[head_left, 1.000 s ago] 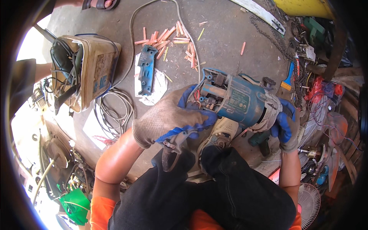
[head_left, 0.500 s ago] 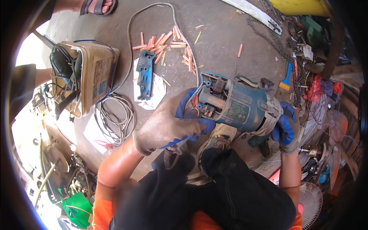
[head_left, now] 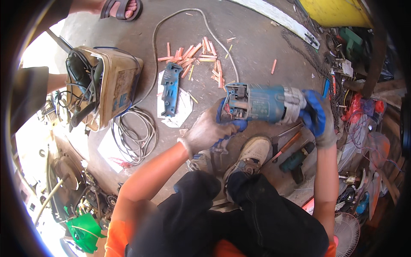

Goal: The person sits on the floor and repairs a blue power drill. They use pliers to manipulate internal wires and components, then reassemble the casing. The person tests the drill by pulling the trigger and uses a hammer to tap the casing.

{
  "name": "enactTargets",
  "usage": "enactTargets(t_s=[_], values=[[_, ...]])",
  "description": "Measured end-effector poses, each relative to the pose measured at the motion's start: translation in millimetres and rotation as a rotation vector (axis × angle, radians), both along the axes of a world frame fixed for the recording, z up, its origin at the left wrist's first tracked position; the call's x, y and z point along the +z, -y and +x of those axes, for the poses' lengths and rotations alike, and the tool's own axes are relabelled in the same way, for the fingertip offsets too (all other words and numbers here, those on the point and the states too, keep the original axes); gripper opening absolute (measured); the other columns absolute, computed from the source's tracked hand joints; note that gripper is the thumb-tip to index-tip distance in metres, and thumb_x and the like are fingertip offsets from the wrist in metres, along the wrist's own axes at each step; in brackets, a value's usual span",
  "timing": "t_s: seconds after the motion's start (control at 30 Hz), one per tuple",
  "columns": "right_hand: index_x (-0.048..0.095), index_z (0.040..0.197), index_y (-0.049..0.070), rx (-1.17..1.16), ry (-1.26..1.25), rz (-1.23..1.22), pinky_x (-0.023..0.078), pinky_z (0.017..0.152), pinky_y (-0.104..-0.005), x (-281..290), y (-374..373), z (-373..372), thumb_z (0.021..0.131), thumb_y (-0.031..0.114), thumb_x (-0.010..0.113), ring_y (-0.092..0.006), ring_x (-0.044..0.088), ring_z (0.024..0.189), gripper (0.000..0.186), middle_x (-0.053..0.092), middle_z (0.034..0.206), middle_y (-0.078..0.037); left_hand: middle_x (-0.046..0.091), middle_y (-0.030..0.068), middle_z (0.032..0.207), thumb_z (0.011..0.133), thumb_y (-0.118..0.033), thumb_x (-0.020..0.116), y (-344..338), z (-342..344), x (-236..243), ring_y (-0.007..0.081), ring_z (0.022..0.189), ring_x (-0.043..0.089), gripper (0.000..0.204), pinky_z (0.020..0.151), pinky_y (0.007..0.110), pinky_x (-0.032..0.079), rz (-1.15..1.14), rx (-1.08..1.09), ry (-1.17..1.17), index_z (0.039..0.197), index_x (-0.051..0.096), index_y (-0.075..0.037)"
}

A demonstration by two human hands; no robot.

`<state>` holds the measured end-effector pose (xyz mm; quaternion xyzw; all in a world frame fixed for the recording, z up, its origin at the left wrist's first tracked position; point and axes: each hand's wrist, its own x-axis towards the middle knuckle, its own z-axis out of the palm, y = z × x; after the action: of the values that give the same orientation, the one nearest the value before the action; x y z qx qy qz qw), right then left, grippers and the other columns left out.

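A blue power tool (head_left: 263, 103) with its rear housing off, exposing internal parts and wires, is held up between my gloved hands. My left hand (head_left: 212, 126) has its fingers wrapped round the rear end. My right hand (head_left: 317, 122) grips the light metal front end. A detached blue casing piece (head_left: 170, 88) lies on crumpled white paper (head_left: 181, 112) on the concrete floor (head_left: 244, 47). Pink and yellow sticks (head_left: 199, 58) lie scattered behind it. A grey cord (head_left: 192, 10) loops across the floor up to the tool.
A worn bucket (head_left: 112, 85) of tools and cables stands left, beside another person's hand (head_left: 55, 81) and sandaled foot (head_left: 126, 7). Coiled cable (head_left: 128, 135) lies below it. A drill (head_left: 295, 162) lies by my shoe (head_left: 254, 152). Clutter, a chain (head_left: 299, 53) and a fan (head_left: 344, 231) line the right.
Both my hands have lifted the tool away from my legs, higher in the picture, tilting it more level. My shoe and the drill below it are now more exposed.
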<state>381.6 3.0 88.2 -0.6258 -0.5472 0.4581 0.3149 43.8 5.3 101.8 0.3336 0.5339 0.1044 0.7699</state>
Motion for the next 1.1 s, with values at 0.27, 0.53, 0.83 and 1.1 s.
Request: enactTargets(t_s=[0.27, 0.53, 0.83, 1.1], values=[[0.070, 0.111, 0.005, -0.264, -0.446, -0.537, 0.047, 0.054, -0.0208, -89.0, -80.9, -23.5, 0.095, 0.038, 0.072, -0.0089, 0.061, 0.064, 0.037, 0.071, 0.091, -0.003, 0.070, 0.0168, 0.116, 0.085, -0.013, 0.076, -11.7, 6.5, -81.8, 0.0249, 0.106, 0.068, 0.068, 0.094, 0.037, 0.054, 0.196, 0.083, -0.292, 0.141, 0.043, 0.005], [0.065, 0.129, 0.003, -0.110, 0.368, -0.267, 0.056, 0.082, -0.0375, -90.2, -70.6, -31.9, 0.095, 0.040, 0.067, -0.0294, 0.072, 0.094, 0.050, 0.074, 0.110, -0.017, 0.061, 0.0266, 0.131, 0.090, -0.037, 0.078, -5.1, -4.9, -83.5, 0.0398, 0.121, 0.061, 0.077, 0.103, 0.046, 0.047, 0.473, 0.056, -0.364, 0.145, 0.039, 0.000], [0.060, 0.136, 0.000, -0.253, 0.387, -0.201, 0.055, 0.078, -0.0367, -68.0, -48.4, -32.7, 0.094, 0.037, 0.070, -0.0248, 0.070, 0.087, 0.057, 0.072, 0.100, -0.018, 0.064, 0.0285, 0.115, 0.081, -0.038, 0.081, 15.9, -97.8, -86.0, 0.0473, 0.105, 0.063, 0.066, 0.092, 0.052, 0.050, 0.809, -0.068, -1.335, 0.126, 0.055, 0.002], [0.058, 0.136, -0.004, -0.423, 0.077, -0.235, 0.049, 0.058, -0.0251, -39.0, -4.7, -56.0, 0.098, 0.020, 0.070, -0.0071, 0.059, 0.066, 0.046, 0.067, 0.086, -0.005, 0.072, 0.0202, 0.079, 0.082, -0.027, 0.075, 13.9, -104.0, -96.5, 0.0383, 0.073, 0.070, 0.046, 0.072, 0.049, 0.055, 0.639, -0.181, -1.187, 0.114, 0.065, 0.003]])
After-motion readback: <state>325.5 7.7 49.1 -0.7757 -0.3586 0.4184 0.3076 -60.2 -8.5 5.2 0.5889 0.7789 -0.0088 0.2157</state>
